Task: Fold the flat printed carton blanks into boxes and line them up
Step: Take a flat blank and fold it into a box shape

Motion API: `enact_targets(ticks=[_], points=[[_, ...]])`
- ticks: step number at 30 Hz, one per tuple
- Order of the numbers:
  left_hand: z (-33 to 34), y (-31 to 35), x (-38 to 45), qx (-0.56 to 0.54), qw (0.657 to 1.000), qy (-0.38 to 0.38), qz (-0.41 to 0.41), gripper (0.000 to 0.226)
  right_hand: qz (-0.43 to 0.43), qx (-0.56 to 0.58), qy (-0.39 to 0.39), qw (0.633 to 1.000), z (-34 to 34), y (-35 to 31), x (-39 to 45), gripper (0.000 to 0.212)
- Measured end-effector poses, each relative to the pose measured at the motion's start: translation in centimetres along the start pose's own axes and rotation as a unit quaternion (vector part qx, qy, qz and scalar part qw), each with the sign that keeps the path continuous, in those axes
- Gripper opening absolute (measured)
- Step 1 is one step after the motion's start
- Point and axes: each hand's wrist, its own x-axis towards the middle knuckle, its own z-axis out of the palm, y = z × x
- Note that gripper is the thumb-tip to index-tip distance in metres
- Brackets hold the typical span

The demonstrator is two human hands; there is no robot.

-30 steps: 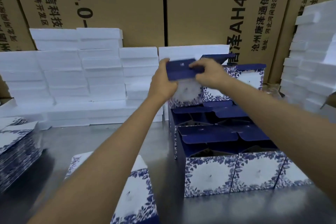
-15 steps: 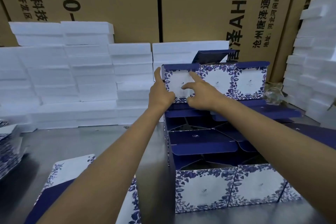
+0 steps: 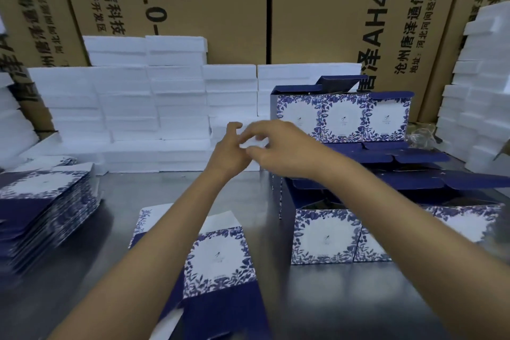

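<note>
box placed: left hand (image 3: 230,150) and right hand (image 3: 278,143) now off top-row box (image 3: 299,116), both empty, fingers loosely curled | upper right stack | next: flat blank (image 3: 220,254), table centre

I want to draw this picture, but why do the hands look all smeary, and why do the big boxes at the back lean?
Head view: the left hand and right hand are motion-blurred, fingers most of all; the stack of flat blanks at the left edge is smeared too. The brown cartons lean outward because the wide-angle lens bends the edges. The metal table shows a soft, dull sheen.
</note>
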Motion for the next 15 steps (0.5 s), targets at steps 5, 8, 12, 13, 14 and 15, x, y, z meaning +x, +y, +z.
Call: enact_targets(ticks=[5, 8, 12, 13, 14, 15], points=[[-2.2, -4.5, -5.7, -0.021, 0.996, -0.019, -0.089, 0.058, 0.047, 0.038, -0.077, 0.995, 6.3, -2.1, -2.9, 0.047], [-3.1, -8.7, -8.7, 0.027, 0.983, 0.001, -0.182, 0.056, 0.150, 0.019, -0.144, 0.978, 10.4, -0.2, -5.2, 0.058], [-4.0, -12.4, -11.7, 0.219, 0.939, 0.021, -0.266, 0.062, 0.222, 0.054, -0.143, 0.963, 15.1, 1.9, -7.9, 0.052], [-4.0, -12.8, -12.2, 0.232, 0.930, 0.018, -0.284, 0.065, 0.227, 0.077, -0.112, 0.964, 16.1, 2.2, -8.2, 0.051], [-3.9, -13.1, -12.6, 0.226, 0.929, 0.016, -0.294, 0.066, 0.232, 0.115, -0.076, 0.963, 16.9, 2.4, -8.4, 0.050], [-3.7, -13.4, -12.8, 0.217, 0.932, 0.022, -0.290, 0.065, 0.241, 0.163, -0.046, 0.956, 17.5, 2.5, -8.4, 0.050]])
